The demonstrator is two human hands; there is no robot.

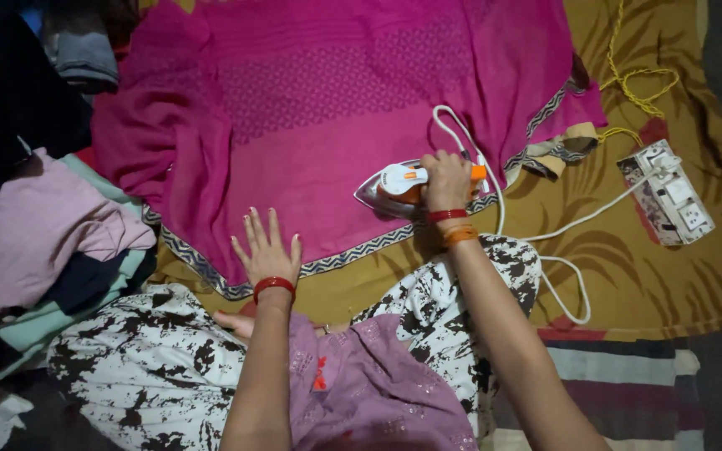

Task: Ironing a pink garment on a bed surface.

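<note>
A big pink cloth lies spread over the top and middle of the picture, on a brown sheet that covers the floor. At the left edge sits a pile of folded clothes.

The step in hand looks like ironing the cloth. The iron is white and orange and sits on the cloth, just right of the middle. The right hand is closed tight around its handle. The left hand lies flat and open on the cloth's lower edge, fingers spread, pressing it down and gripping nothing.

A white cord runs from the iron to a plug board at the right.

The next push likely needs the flat hand to keep the cloth smooth, and the cord to stay out of the iron's way.
</note>
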